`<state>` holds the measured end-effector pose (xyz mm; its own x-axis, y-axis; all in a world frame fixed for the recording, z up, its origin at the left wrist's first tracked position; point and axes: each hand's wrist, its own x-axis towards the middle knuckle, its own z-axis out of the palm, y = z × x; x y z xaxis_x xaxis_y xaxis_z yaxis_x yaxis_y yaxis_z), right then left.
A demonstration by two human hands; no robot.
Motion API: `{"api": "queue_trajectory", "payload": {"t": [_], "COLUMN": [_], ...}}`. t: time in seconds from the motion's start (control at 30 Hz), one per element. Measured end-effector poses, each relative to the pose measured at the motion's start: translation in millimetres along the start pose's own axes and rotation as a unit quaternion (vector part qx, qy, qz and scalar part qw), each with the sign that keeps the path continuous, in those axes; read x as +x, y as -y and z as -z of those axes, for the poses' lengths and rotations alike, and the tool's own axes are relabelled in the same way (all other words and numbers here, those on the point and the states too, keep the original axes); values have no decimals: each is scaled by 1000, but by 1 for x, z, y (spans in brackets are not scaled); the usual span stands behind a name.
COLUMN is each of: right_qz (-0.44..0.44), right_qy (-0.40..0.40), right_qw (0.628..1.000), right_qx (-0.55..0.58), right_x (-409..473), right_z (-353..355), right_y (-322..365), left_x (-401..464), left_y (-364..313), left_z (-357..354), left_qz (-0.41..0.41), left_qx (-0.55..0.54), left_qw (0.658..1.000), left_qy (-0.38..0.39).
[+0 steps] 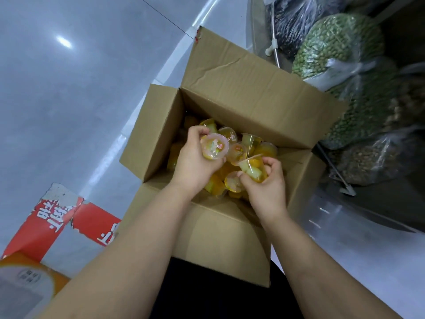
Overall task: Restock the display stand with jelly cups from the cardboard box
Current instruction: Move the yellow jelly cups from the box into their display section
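Inside the open brown cardboard box (230, 93), each hand grips one clear yellow jelly cup: left hand (193, 164) lid-up, right hand (266, 189) tilted leftward.

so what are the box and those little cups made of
The box looks like plain brown corrugated cardboard, matte, with creases across its open flaps. The jelly cups seem to be thin clear plastic, glossy, since the yellow filling shows through; the one in the left hand has a shiny printed film lid.
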<state>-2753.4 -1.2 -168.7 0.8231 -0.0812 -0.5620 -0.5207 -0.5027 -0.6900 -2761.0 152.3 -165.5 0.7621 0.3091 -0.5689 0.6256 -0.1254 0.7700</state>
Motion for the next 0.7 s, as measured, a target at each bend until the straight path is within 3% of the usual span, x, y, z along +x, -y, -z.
{"api": "queue_trajectory", "payload": {"t": [0.1,0.2,0.37,0.53,0.7], "right_qz": [-12,32,106,241,339], "right_qy": [36,89,137,56,-53], "right_qw": [997,989,974,958,922], "right_qx": [62,117,148,143,181], "right_x": [-42,-104,-208,-272,-307], "right_z": [20,55,141,234,323], "right_y": [48,124,269,401,472], "left_x": [-49,-115,-210,-265,-290], "left_y": [-45,-118,-270,-414,-529], "left_z": [28,64,128,159,150], "left_qz": [9,-19,-108,-208,-306], "left_qx": [-90,-158,-184,-171,-139], "left_qw": [996,987,976,960,927], "left_qy": [-27,-11,33,81,168]}}
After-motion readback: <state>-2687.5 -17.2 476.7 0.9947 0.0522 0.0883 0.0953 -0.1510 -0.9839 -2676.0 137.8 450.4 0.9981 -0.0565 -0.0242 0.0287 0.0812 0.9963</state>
